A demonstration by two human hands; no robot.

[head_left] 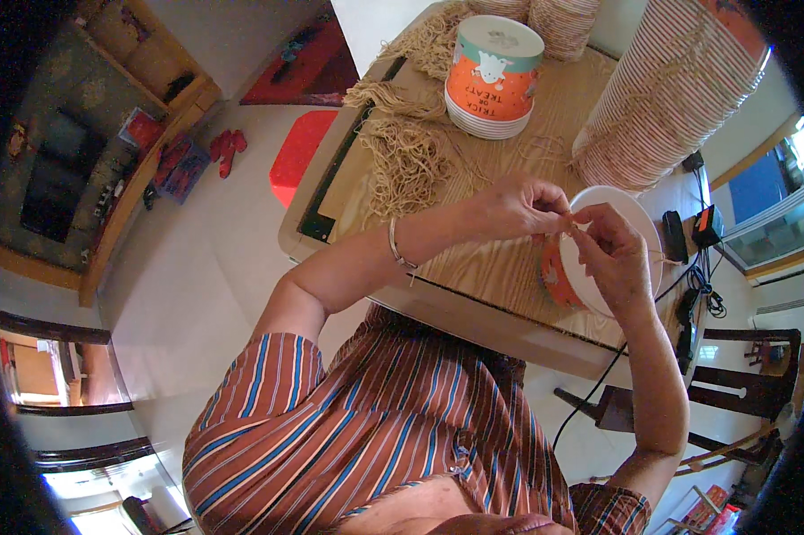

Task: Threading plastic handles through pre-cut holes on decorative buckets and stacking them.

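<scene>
Striped in rust, blue and white, our shirt fills the lower view, and from it our forearms reach up over the wood-grain bench. Our left hand, a thin metal bracelet on its wrist, and our right hand meet fingertip to fingertip, pinched on a thin tan string right at the rim of an orange paper bucket. This bucket lies tilted on the bench near its front edge, its white inside turned towards us. Behind our hands a loose, frizzy heap of tan strings sprawls across the wood. Further back stands a short stack of buckets, orange with a teal band and a white base turned up. To the right a tall ribbed column of nested buckets leans across the bench corner. Black cables hang beyond the bench's right side.
</scene>
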